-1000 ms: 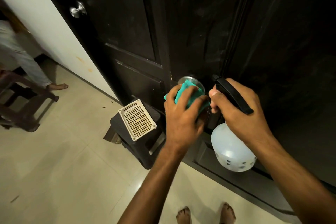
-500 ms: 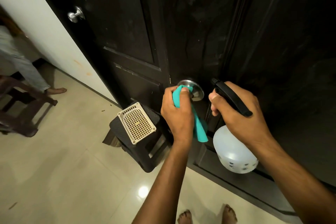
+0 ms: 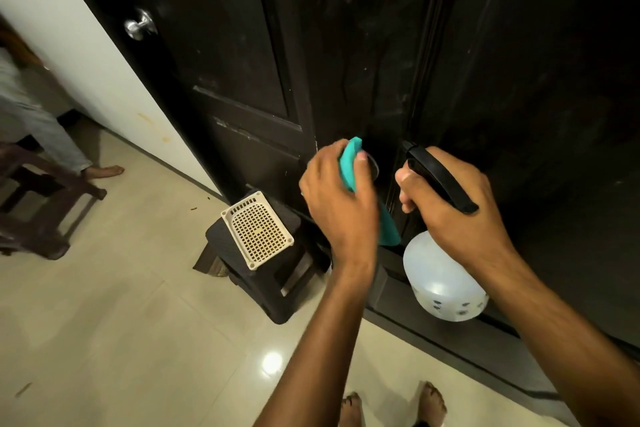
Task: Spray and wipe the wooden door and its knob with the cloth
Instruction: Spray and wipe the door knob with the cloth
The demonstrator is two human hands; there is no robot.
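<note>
The teal cloth [image 3: 348,166] is bunched in the left hand [image 3: 341,204], whose fingers are curled round it and press it over the door knob [image 3: 373,168]; only a sliver of the knob shows at the right of the hand. A loose tail of the cloth hangs below the palm. It looks soft and light, so it should wrap the round knob easily, and a full-hand wrap seems the best hold for twisting around it. The knob is likely smooth metal and slippery when wet.

The right hand [image 3: 453,204] grips the spray bottle [image 3: 443,284] at its black trigger head, fingers closed round the neck, just right of the knob. The translucent body hangs below the hand; how full it is cannot be told. It is probably light plastic, best held at the neck.

The dark wooden door [image 3: 363,45] stands straight ahead, stiff and flat, with faint streaks. At the left is a second silver knob [image 3: 138,26] on another leaf, a white wall [image 3: 86,55], and lower down a dark stool [image 3: 277,288] carrying a cream perforated tray [image 3: 258,230]. The floor [image 3: 121,322] is glossy pale tile, perhaps slick if spray drips. Another person's leg [image 3: 62,146] shows far left
</note>
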